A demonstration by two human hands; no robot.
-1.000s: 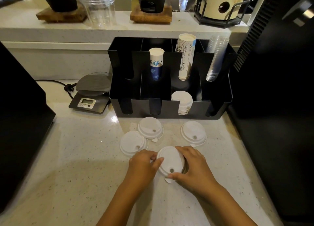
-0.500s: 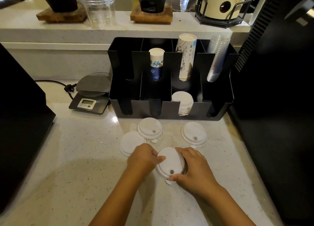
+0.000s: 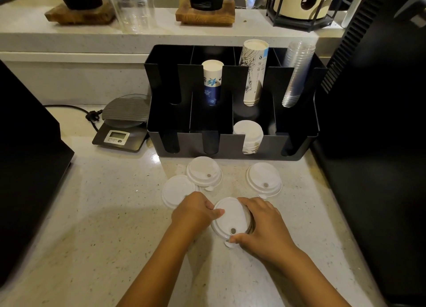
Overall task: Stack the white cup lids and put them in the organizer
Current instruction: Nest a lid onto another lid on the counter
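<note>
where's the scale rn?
Head view, left of centre: the scale sits on the counter just left of the black organizer, behind the loose lids.

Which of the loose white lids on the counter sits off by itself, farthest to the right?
The lid in front of the organizer's right end. It lies alone, untouched; the other two loose lids overlap on the left, and both hands grip a fourth.
</note>
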